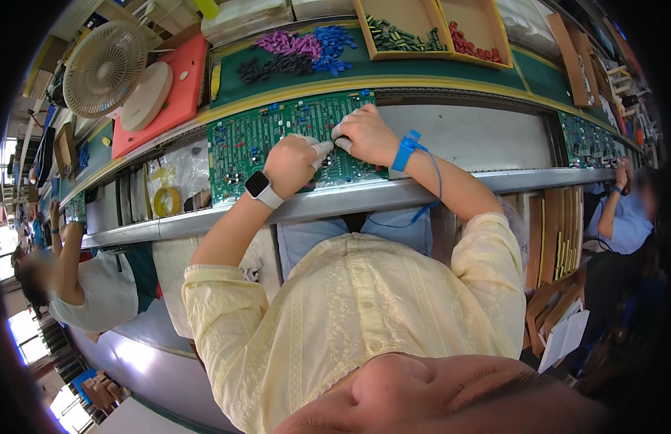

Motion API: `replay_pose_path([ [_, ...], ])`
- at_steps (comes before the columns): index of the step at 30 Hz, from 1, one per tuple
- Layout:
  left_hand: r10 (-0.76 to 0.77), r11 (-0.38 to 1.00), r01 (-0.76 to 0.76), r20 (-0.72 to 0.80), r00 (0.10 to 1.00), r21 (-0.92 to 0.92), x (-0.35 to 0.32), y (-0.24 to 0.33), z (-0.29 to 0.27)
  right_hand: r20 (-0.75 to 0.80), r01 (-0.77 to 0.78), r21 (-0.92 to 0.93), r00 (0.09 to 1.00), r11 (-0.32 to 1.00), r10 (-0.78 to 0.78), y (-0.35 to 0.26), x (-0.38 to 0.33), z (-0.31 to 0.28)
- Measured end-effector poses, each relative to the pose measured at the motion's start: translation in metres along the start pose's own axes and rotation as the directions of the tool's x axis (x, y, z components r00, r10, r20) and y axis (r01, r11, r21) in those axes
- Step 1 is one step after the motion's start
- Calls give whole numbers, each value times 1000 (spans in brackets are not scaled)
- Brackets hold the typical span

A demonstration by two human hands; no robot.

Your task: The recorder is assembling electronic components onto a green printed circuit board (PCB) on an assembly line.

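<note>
Board (233, 148) — probably light, stiff, fragile, best edge-held — lies under left hand (290, 165) and right hand (368, 136), fingers (322, 147) bunched, pinch unclear.

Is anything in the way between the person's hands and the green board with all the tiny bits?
Nothing visible blocks the left hand or right hand: both are right over the green board. Thin white finger covers wrap some fingers. The blue cord hangs off to the side.
</note>
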State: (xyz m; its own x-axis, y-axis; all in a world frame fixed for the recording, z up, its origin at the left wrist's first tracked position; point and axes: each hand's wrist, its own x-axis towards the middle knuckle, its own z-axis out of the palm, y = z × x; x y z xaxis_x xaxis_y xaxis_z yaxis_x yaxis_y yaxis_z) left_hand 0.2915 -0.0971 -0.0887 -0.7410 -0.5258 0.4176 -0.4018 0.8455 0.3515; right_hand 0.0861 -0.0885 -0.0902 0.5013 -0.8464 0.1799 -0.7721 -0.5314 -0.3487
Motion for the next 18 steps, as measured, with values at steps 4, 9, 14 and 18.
replay_pose_path([
  [4,-218,976,215,-217,951,-38,-20,8,-45,41,8,-70,999,998,-6,-1,3,-3],
  [9,-577,783,621,-424,698,-42,-127,-11,-81,56,97,-214,995,972,-87,-12,9,-8],
  [14,-617,552,826,-721,316,-110,-264,-26,-80,51,167,-288,986,943,-159,-20,9,-5],
  [18,-821,230,963,-503,270,141,-362,-30,-32,93,158,-313,986,937,-135,-25,4,-8],
])
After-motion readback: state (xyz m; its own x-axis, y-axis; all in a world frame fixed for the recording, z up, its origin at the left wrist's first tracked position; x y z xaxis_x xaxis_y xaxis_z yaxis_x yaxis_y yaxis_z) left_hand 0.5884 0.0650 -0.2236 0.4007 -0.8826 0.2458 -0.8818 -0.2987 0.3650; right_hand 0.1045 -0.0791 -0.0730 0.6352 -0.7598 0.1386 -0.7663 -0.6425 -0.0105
